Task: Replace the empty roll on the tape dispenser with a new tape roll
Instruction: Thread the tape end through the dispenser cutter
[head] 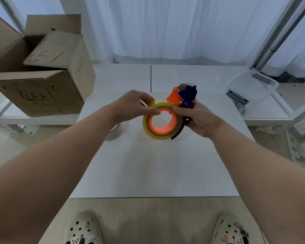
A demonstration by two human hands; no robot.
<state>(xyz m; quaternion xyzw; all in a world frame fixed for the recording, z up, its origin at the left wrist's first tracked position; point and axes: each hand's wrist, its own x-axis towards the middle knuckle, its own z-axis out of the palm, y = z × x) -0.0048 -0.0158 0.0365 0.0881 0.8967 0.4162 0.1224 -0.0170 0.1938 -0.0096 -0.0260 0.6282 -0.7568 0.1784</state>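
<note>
- Two bare hands meet above the middle of the white table [153, 164], both occupied with one assembly.
- Right hand [196, 118]: clenched around the lower body of the tape dispenser [185, 97], thumb laid across the top rim of the roll.
- Left hand [135, 107]: pinching the upper left edge of the tape roll [148, 128]; thumb on the near face, fingers curled behind the rim.
- Tape roll: translucent yellow winding on a grey-brown core, seated around the dispenser's orange hub [163, 122]. Its open centre faces the camera, so the roll's axis runs roughly toward the viewer and slightly upward.
- Tape dispenser: blue frame with an orange ribbed part at the neck. Long axis runs from the roll at the near lower left up to the head at the far upper right. The head, with a grey roller [183, 85], points away from the person.
- Assembly position: held in the air, clear of the tabletop, between the two hands.
- Pale roll [114, 133]: rests on the table just behind the left forearm, largely hidden; whether it is the empty core cannot be confirmed.
- Cardboard box [42, 71]: open, on a shelf at far left, well apart from the hands.
- Clear plastic container [252, 85]: at far right on a lower surface.
- Clog shoes [84, 229]: visible at the bottom edge.
</note>
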